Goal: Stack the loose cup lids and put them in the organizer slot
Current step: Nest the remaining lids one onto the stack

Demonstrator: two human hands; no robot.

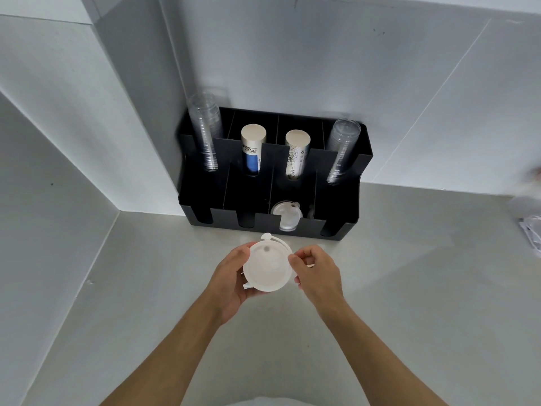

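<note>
I hold a small stack of white cup lids in front of the black organizer, just above the grey counter. My left hand cups the stack from the left and below. My right hand pinches its right rim with thumb and fingers. A tab with a round plug sticks out at the stack's top edge. Inside the organizer's third front slot lie more white lids.
The organizer's back row holds two stacks of clear cups and two of paper cups. White walls close in at the left and back. Blurred clear plastic items lie at the right edge of the counter.
</note>
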